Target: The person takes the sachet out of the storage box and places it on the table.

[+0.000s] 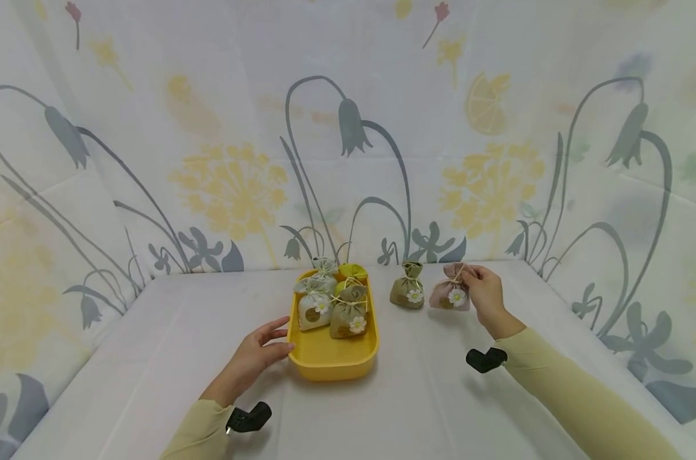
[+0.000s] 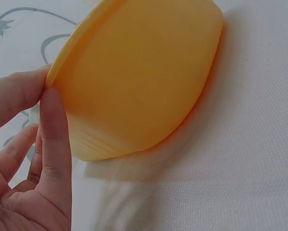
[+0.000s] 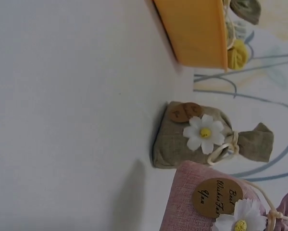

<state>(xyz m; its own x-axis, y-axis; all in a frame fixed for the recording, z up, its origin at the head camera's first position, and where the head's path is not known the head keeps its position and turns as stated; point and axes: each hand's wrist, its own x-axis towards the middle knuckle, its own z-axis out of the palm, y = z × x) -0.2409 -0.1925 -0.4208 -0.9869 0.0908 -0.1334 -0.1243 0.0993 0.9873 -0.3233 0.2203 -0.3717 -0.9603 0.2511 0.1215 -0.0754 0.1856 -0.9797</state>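
Observation:
At the neck of a pink drawstring pouch, my right hand pinches the gathered cloth. The pouch has a white daisy and a round brown tag, seen in the right wrist view, where the hand itself is out of frame. To its left an olive-brown pouch stands upright on the table. My left hand touches the left rim of a yellow tray, its thumb and fingers spread along the edge. Inside the tray stand a white pouch, a brown pouch, a yellow pouch and another pale pouch.
A white cloth covers the table. Behind it hangs a curtain printed with grey and yellow flowers, meeting the table just beyond the pouches. A black wrist mount sits on the left wrist and another mount on the right.

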